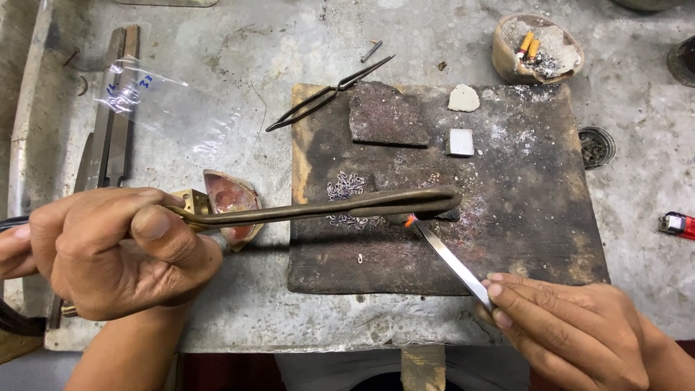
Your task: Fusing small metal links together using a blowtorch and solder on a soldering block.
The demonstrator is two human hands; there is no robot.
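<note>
Left to right, quick pass.
Far left: metal bars [110, 108] lying flat on the grey worktop [217, 58], clear plastic bag [170, 108] just beside them.
Left hand [108, 250]: fingers clamped round the grip of a brass torch [318, 208], thumb pressed on top; long curved nozzle reaches right over the board.
Shell-like dish [232, 206]: reddish inside, sits under the torch stem, at the board's left edge.
Soldering board [521, 239]: dark, charred slab, mid worktop.
Black tweezers [329, 94]: lying across the board's top-left corner, tips apart.
Small chain links [346, 187]: silver cluster on the board, partly hidden by the nozzle.
Flame [410, 220]: small orange spot at the nozzle end, touching the tweezer tip.
Right hand [572, 329]: fingers pinched together on steel tweezers [452, 261], tip at the flame.
Top of board: dark block [387, 116], white lump [463, 98], small grey square [460, 142].
Top right: clay ash bowl [537, 49].
Far right: red lighter [679, 225] on the worktop, well apart.
</note>
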